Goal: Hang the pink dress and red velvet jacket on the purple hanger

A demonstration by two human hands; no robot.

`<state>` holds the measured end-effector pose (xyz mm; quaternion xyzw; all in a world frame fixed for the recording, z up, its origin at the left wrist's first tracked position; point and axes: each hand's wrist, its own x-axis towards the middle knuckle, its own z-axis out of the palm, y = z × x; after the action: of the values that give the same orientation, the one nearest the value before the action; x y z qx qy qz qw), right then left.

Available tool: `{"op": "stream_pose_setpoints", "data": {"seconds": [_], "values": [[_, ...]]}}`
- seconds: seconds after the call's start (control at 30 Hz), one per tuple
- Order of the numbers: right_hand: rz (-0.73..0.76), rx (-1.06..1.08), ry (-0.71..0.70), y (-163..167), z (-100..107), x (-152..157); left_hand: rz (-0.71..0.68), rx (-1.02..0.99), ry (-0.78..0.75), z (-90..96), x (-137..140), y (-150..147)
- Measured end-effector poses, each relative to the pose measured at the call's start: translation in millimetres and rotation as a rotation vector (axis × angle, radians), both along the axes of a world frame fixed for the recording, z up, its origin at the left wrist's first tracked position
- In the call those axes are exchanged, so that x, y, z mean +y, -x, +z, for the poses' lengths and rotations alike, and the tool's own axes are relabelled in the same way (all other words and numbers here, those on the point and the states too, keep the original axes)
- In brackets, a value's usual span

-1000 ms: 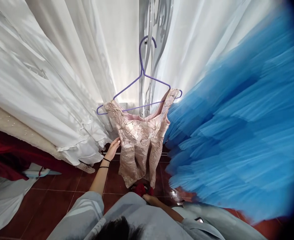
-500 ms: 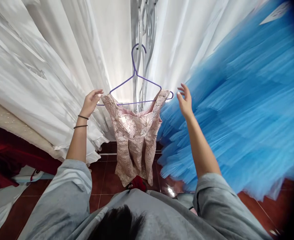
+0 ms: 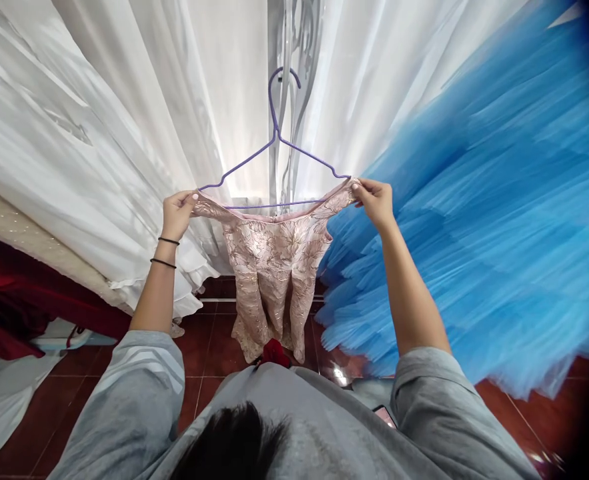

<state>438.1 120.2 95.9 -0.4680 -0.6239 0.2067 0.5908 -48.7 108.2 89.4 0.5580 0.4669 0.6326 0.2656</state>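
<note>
A pale pink dress (image 3: pixel 274 257) with a gold floral pattern hangs in front of me on a purple hanger (image 3: pixel 275 130). The hanger's hook rests at a silvery scrolled metal stand. My left hand (image 3: pixel 178 212) pinches the dress's left shoulder strap at the hanger's left end. On the other side, my right hand (image 3: pixel 375 200) grips the right strap between thumb and fingers. Both straps are drawn outward, over the hanger's ends, so the neckline is spread wide. The hem hangs close to the floor.
White gowns (image 3: pixel 139 133) hang at the left, with dark red fabric (image 3: pixel 24 300) below them. A blue tulle skirt (image 3: pixel 474 233) fills the right side. The scrolled metal stand (image 3: pixel 304 40) rises behind the hanger. Red-brown tiles (image 3: pixel 219 347) cover the floor.
Both hands have closed on the shoulder straps, which they were beside before. The straps have been pulled outward and the neckline is wider.
</note>
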Motion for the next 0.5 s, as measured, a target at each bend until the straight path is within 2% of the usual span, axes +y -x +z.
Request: {"op": "stream_pose_setpoints", "data": {"seconds": [0.13,0.23,0.3,0.37,0.4,0.5], "values": [[-0.041,0.112,-0.024,8,-13,-7,0.062,-0.109,0.048,-24.1,-6,8],[-0.048,0.242,0.004,16,-43,-3,0.084,-0.238,0.157,-57.8,-10,12],[-0.067,0.341,0.118,27,-80,-9,0.078,-0.309,0.278,-90.8,-20,7],[-0.079,0.416,0.322,46,-128,-32,0.061,-0.315,0.442,-129.6,-42,-8],[-0.067,0.415,0.458,59,-153,-51,0.046,-0.276,0.55,-149.5,-57,-18],[0.007,0.316,0.69,100,-220,-128,-0.084,-0.196,0.71,-200.8,-118,-53]]}}
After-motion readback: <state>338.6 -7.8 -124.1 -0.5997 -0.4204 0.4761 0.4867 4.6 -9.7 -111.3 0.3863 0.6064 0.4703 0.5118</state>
